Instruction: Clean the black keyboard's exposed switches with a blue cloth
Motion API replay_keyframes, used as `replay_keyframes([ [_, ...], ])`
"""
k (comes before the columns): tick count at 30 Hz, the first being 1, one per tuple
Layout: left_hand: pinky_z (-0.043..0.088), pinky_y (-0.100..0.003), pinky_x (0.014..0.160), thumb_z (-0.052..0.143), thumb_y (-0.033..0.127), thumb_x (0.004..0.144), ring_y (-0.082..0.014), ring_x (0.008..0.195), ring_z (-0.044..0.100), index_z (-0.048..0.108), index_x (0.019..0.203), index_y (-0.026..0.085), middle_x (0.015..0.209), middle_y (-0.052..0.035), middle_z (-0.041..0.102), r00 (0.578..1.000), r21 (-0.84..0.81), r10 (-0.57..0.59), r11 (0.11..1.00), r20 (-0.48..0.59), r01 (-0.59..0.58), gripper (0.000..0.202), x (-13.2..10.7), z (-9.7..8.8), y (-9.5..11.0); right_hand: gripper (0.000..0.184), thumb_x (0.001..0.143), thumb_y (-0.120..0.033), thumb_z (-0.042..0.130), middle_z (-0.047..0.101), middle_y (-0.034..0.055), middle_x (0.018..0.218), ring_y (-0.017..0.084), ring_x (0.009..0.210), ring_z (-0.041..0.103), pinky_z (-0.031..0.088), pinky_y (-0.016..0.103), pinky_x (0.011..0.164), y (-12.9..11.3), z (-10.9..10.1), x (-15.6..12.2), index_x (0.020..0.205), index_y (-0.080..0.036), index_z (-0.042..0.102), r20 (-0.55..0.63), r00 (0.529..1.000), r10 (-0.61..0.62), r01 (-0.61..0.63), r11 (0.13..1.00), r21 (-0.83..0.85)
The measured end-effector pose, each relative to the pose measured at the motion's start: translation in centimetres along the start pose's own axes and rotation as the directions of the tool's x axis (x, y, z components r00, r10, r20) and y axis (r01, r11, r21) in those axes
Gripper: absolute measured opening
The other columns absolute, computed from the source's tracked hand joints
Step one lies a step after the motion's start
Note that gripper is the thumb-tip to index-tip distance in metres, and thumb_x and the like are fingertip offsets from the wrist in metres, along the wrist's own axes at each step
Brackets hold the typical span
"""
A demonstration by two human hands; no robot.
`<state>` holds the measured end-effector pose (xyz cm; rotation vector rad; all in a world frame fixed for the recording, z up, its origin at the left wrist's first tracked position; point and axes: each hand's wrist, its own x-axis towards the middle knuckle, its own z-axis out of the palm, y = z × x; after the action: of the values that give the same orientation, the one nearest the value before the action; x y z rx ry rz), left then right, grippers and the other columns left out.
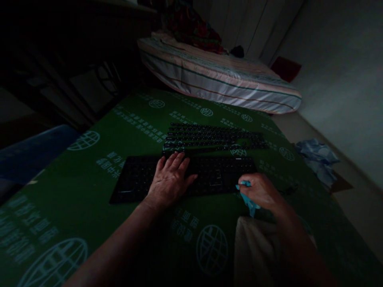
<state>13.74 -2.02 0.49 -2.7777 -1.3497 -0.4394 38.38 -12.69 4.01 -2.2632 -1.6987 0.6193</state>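
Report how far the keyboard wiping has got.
Done: it is too dark to tell whether any keys are clean. In hand: the left hand lies flat on the near keyboard while the right hand grips a blue cloth at its right front edge. Left: the far keyboard lies beyond, with no hand on it.

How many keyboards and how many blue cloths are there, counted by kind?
Keyboards: 2, the near keyboard under the left hand and the far keyboard behind it.
Blue cloths: 2, the small blue cloth in the right hand and the crumpled blue cloth on the floor.
Total: 4
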Motion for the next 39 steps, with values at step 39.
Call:
replay_keyframes([
  [39,0.024,-0.052,0.109,0.049,0.048,0.089,-0.0306,0.132,0.035,0.052,0.127,0.015,0.14,-0.013,0.044,1.0,-0.053,0.0,0.999,-0.016,-0.001,0.05,-0.2,0.0,0.0,0.017,0.07,-0.024,0.051,0.052,-0.001,0.051,0.009,0.045,0.045,0.031,0.019,0.044,-1.2,0.9,0.2,0.067,-0.018,0.067,0.013,1.0,0.006,-0.007,0.996,0.093],
])
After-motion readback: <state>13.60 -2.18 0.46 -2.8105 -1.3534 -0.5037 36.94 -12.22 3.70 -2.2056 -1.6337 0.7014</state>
